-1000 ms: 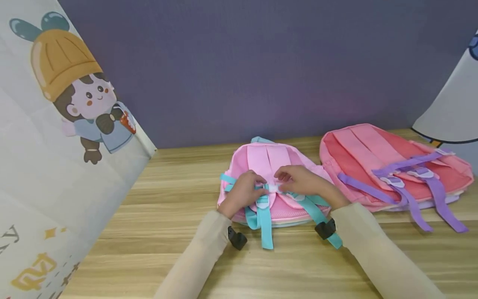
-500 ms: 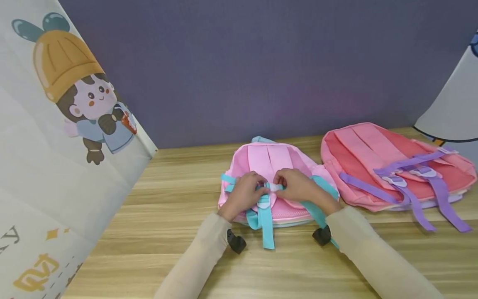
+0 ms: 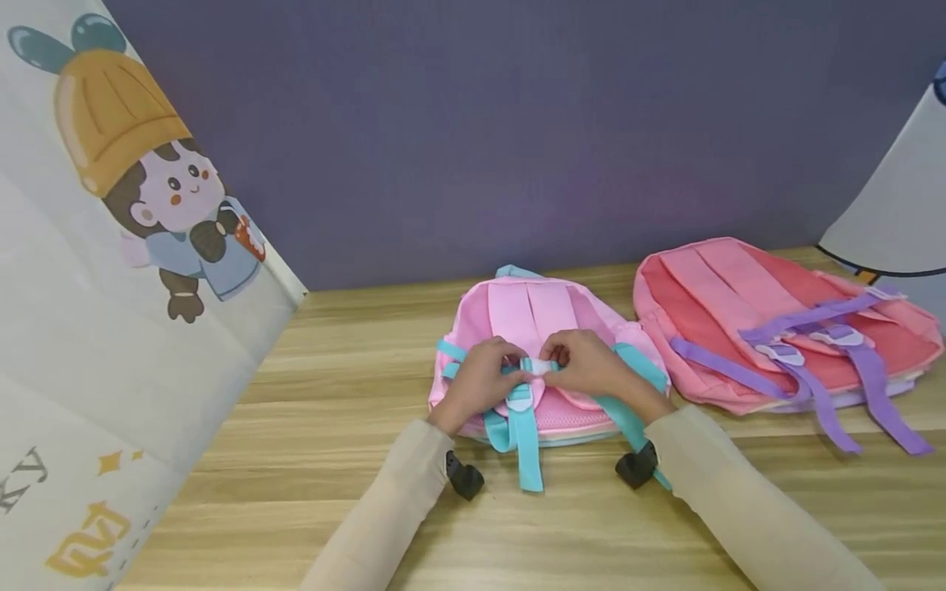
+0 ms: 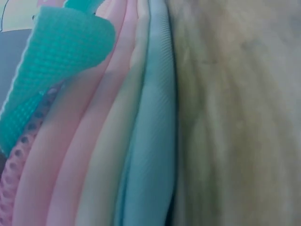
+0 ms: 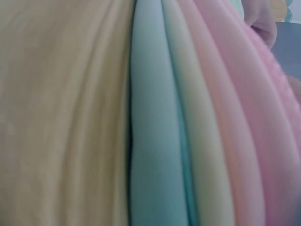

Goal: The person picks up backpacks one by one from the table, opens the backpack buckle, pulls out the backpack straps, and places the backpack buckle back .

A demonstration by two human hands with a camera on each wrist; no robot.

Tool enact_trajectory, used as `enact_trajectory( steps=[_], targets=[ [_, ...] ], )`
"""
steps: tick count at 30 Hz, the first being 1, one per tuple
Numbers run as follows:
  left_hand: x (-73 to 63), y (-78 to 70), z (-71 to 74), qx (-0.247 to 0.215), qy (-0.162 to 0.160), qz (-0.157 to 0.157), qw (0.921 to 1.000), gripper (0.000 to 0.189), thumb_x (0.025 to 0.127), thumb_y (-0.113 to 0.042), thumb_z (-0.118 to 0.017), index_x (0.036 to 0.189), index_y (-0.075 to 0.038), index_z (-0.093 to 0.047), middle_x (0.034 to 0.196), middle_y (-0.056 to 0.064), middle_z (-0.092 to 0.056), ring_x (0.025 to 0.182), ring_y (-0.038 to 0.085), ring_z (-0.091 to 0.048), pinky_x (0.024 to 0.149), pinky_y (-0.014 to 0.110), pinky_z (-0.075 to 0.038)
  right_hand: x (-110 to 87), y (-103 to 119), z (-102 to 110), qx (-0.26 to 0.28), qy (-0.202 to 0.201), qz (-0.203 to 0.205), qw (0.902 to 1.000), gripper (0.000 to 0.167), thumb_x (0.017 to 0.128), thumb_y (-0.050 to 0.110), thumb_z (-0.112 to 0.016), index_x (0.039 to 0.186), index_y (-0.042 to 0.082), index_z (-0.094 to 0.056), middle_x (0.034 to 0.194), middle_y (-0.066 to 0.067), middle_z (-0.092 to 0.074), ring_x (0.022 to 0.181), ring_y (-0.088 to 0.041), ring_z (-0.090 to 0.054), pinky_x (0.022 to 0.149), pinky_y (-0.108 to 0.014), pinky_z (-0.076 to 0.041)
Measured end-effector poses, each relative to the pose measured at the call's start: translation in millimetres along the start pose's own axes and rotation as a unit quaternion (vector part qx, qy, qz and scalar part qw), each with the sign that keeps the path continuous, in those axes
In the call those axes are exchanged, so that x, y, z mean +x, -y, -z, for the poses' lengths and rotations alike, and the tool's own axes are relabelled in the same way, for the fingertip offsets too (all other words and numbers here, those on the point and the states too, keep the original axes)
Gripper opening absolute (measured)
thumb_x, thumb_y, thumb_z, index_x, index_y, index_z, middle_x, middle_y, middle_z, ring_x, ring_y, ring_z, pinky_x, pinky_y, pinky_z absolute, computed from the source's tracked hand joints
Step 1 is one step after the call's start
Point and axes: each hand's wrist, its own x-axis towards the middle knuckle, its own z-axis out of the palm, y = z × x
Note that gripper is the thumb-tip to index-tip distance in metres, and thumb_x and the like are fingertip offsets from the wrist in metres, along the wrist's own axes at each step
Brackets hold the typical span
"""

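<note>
A small pink backpack (image 3: 550, 308) lies back side up on the wooden table, its shoulder straps facing me. Over its middle, a white buckle (image 3: 540, 366) on teal webbing sits between my two hands. My left hand (image 3: 484, 376) pinches the buckle's left end with thumb and fingers, and my right hand (image 3: 589, 363) pinches its right end. A teal strap tail (image 3: 529, 455) hangs toward me below the left hand. Close up, the left wrist view has a teal strap (image 4: 61, 47) beside the backpack's layered edge (image 4: 134, 122). In the right wrist view, fingers (image 5: 261, 21) show above the backpack's edge (image 5: 235, 108).
To the right lies a larger coral backpack (image 3: 713, 316) with purple straps (image 3: 801, 402), touching or nearly touching the pink one. A dark panel (image 3: 473, 139) stands behind the table (image 3: 296, 492). At left hangs a white printed sheet (image 3: 66, 328).
My right hand has moved left from hovering open beside the buckle to pinching its right end. My left hand stays at the buckle's left end.
</note>
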Motion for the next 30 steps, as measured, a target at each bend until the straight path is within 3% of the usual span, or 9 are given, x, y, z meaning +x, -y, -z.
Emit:
enact_trajectory(
  steps=[14, 30],
  targets=[
    [2.3, -2.6, -2.9, 0.008, -0.006, 0.005, 0.9999, 0.023, 0.082, -0.022, -0.075, 0.098, -0.004, -0.073, 0.089, 0.006, -0.069, 0.084, 0.017, -0.061, 0.078, 0.027, -0.049, -0.6, -3.2, -0.1, 0.015, -0.034, -0.009, 0.9993, 0.017, 0.070, 0.010, -0.078, 0.082, 0.004, -0.068, 0.072, -0.003, -0.060, 0.068, -0.014, -0.052, 0.065, -0.027, -0.046],
    [-2.2, -4.6, -1.7, 0.012, -0.003, 0.011, 0.9999, 0.025, 0.081, -0.021, -0.076, 0.099, -0.005, -0.074, 0.086, 0.005, -0.067, 0.079, 0.015, -0.060, 0.073, 0.023, -0.048, -1.5, -2.8, -3.5, 0.019, -0.037, -0.005, 0.9991, 0.017, 0.070, 0.009, -0.078, 0.083, 0.003, -0.070, 0.070, -0.002, -0.060, 0.067, -0.013, -0.051, 0.063, -0.025, -0.046]
  ],
)
